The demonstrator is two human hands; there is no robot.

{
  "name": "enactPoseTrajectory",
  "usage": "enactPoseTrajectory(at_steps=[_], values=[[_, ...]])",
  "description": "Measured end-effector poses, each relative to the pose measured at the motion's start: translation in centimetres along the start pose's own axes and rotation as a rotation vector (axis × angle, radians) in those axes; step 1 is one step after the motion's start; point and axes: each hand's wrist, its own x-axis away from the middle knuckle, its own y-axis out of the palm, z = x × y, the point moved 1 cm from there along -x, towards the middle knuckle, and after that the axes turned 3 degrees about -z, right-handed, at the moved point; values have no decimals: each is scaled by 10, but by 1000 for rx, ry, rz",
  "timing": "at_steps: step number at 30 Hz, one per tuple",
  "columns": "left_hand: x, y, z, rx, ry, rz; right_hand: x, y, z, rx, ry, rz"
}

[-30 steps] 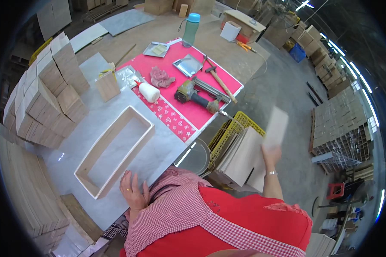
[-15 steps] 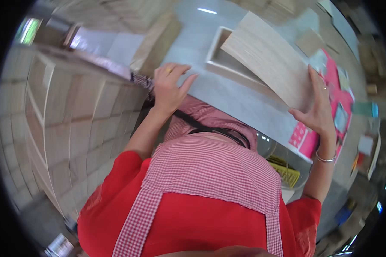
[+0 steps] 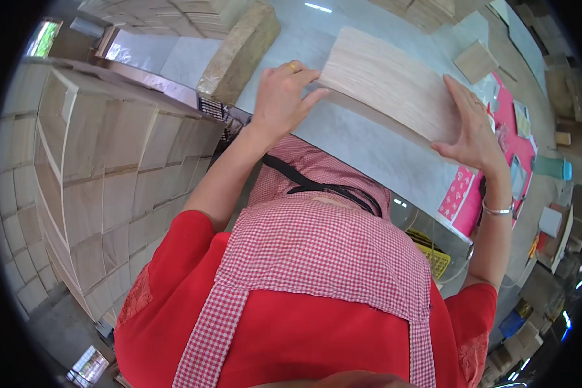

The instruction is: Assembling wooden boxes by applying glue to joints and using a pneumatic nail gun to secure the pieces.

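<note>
A pale, long wooden panel (image 3: 391, 81) lies over a shallow open-topped wooden box on the work table, hiding its inside. Only the box's front side (image 3: 375, 115) shows, below the panel's near edge. My left hand (image 3: 283, 97) is at the left end of the panel, fingertips and thumb closed about its corner. At the right end, my right hand (image 3: 470, 132) grips the panel, fingers along the end and thumb at the near corner.
A worn wooden block (image 3: 239, 55) lies left on the table (image 3: 291, 42). Stacked wooden boxes (image 3: 110, 187) rise at my left, more at the back. A pink patterned cover (image 3: 462, 197) and small wooden piece (image 3: 476, 62) are at the right; a yellow basket (image 3: 432, 258) is below the table edge.
The panel has come down from its slant and now lies lined up over the box, covering its opening. My left hand has moved right to the panel's left end; my right hand still grips the right.
</note>
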Motion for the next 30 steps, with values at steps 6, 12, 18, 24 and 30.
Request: enactPoseTrajectory(at_steps=[6,12,18,24,30], values=[[-5,-5,9,-191,99,-8,-5,13,13,18,-56,1],[-12,-12,15,-286,130,-81,-5,19,18,50,-33,0],[-14,-14,20,-346,122,-97,-4,26,18,66,-41,-4],[-15,-16,24,-347,126,-119,-4,32,20,82,-24,-1],[-19,-16,23,-293,91,-141,10,41,22,179,-39,145]])
